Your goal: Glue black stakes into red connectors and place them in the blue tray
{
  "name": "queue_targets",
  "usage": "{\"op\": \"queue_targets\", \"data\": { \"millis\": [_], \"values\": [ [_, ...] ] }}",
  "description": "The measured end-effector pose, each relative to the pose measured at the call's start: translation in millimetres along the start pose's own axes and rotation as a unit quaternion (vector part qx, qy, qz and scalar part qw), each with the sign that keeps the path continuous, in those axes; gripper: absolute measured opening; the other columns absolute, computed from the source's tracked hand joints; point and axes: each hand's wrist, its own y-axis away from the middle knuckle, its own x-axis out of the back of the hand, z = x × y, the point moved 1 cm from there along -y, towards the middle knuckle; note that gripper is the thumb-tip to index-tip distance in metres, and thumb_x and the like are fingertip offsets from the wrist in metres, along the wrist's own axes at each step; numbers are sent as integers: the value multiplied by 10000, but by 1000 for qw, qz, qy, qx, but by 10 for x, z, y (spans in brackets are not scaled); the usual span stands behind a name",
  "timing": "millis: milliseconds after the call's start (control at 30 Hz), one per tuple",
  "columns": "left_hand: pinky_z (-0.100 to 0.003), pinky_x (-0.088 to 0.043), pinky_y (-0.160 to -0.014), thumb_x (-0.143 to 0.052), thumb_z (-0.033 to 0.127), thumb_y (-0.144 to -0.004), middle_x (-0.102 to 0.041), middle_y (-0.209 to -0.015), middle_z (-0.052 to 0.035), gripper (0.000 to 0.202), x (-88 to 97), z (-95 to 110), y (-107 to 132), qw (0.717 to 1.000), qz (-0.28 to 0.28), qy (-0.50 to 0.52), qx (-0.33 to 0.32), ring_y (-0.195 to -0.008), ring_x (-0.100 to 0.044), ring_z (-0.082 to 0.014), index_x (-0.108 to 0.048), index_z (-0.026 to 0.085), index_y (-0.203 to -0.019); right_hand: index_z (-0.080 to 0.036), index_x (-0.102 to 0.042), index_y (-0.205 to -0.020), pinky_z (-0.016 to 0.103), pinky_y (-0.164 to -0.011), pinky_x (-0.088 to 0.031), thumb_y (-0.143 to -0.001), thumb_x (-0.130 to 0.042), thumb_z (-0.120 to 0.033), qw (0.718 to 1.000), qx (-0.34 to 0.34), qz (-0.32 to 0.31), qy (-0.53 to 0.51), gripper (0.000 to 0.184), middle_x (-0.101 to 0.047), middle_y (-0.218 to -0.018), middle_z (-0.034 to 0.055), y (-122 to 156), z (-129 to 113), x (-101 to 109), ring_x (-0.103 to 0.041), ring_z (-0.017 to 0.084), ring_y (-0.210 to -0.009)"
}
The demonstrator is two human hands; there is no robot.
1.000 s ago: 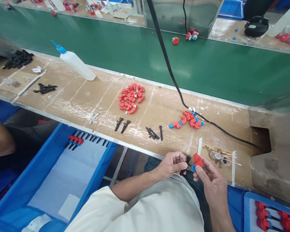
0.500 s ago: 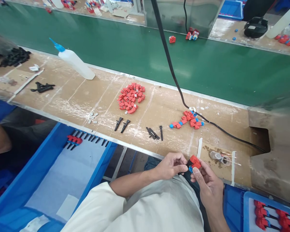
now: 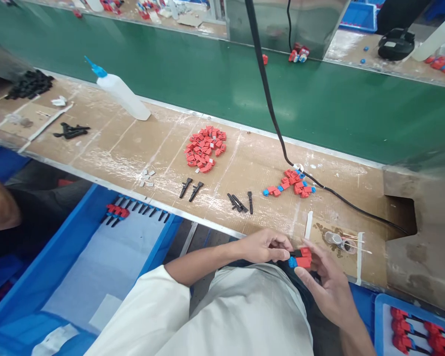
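In front of my lap, a red and blue plastic toy piece (image 3: pixel 303 260) is joined to, or lies against, a black plastic part (image 3: pixel 294 253). My left hand (image 3: pixel 270 247) pinches the black part between thumb and fingers. Around the red end curls my right hand (image 3: pixel 328 279), its thumb below and its fingers at the far side. The fingers hide part of the piece. On the bench above lie several black gun-shaped parts (image 3: pixel 237 202) and a cluster of red and blue pieces (image 3: pixel 294 183).
A pile of red pieces (image 3: pixel 206 148) and a white bottle with a blue nozzle (image 3: pixel 124 96) occupy the bench (image 3: pixel 163 128). Small cups with cotton swabs (image 3: pixel 343 242) sit at right. A black cable (image 3: pixel 270 109) crosses the bench. Blue trays (image 3: pixel 148 267) flank me; another person's arm (image 3: pixel 0 205) is at left.
The toy piece has turned in my hands, so its red end now points right and the blue end left. My right fingers have loosened somewhat around it. The view has shifted slightly.
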Motion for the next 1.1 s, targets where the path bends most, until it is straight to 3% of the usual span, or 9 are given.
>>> {"op": "queue_targets", "data": {
  "millis": [100, 200, 267, 400, 500, 633, 767, 833, 1100],
  "values": [
    [-244, -384, -606, -777, 544, -764, -619, -683, -6, 414, 89, 101, -22, 998, -39, -37, 11, -614, -496, -120, -735, 137, -828, -296, -711, -1227, 398, -888, -597, -878, -751, -375, 979, 133, -50, 148, 361, -718, -1109, 78, -49, -141, 152, -691, 268, -1016],
    [-251, -404, -618, -707, 508, -836, -653, -707, -25, 372, 117, 280, 7, 994, -57, -92, -2, -627, -527, -139, -769, 142, -868, -267, -700, -1234, 356, -812, -613, -882, -748, -328, 944, 232, -55, 227, 361, -741, -1053, 84, -79, -270, 202, -716, 256, -936],
    [-260, -436, -661, -651, 443, -893, -683, -754, -44, 305, 96, 452, 72, 984, -60, -160, -51, -672, -576, -164, -784, 169, -892, -254, -697, -1240, 326, -737, -618, -871, -751, -304, 918, 286, -44, 271, 376, -755, -1013, 83, -89, -348, 211, -732, 252, -890],
    [-301, -474, -772, -753, 309, -836, -695, -887, -86, 208, -18, 757, 249, 932, -38, -310, -185, -799, -627, -233, -775, 227, -1026, -250, -671, -1287, 293, -668, -605, -843, -774, -269, 883, 357, -29, 303, 456, -768, -974, 72, -91, -527, 239, -748, 243, -836],
    [-318, -464, -732, -791, 299, -815, -656, -862, -108, 205, -95, 832, 321, 888, -8, -395, -236, -764, -605, -247, -757, 201, -991, -240, -656, -1308, 284, -641, -585, -825, -795, -262, 863, 391, -12, 319, 503, -774, -950, 69, -80, -669, 251, -750, 238, -802],
    [-319, -456, -675, -646, 365, -940, -615, -811, -104, 214, -121, 820, 326, 807, -8, -515, -289, -741, -588, -233, -721, 175, -1002, -203, -662, -1256, 275, -640, -558, -874, -748, -276, 814, 434, 20, 385, 399, -778, -942, 70, -56, -801, 244, -742, 209, -778],
    [-310, -444, -583, -498, 385, -1021, -581, -772, -68, 340, -125, 808, 341, 650, -12, -641, -407, -689, -566, -196, -672, 94, -1041, -84, -675, -1099, 291, -586, -498, -929, -663, -216, 748, 505, 37, 430, 215, -757, -864, 109, -26, -861, 238, -716, 196, -730],
    [-303, -434, -563, -458, 377, -1042, -565, -764, -53, 357, -130, 794, 356, 601, -1, -667, -441, -679, -558, -177, -658, 81, -1034, -73, -671, -1036, 296, -542, -453, -957, -602, -213, 739, 519, 31, 429, 175, -740, -820, 110, -18, -866, 225, -697, 188, -699],
    [-288, -472, -613, -436, 402, -1051, -550, -733, -42, 394, -89, 682, 367, 617, 1, -626, -476, -676, -551, -162, -661, 82, -1011, -100, -653, -1005, 291, -534, -437, -922, -613, -188, 773, 503, 36, 385, 127, -717, -792, 87, -7, -856, 105, -672, 173, -673]
  ]
}}
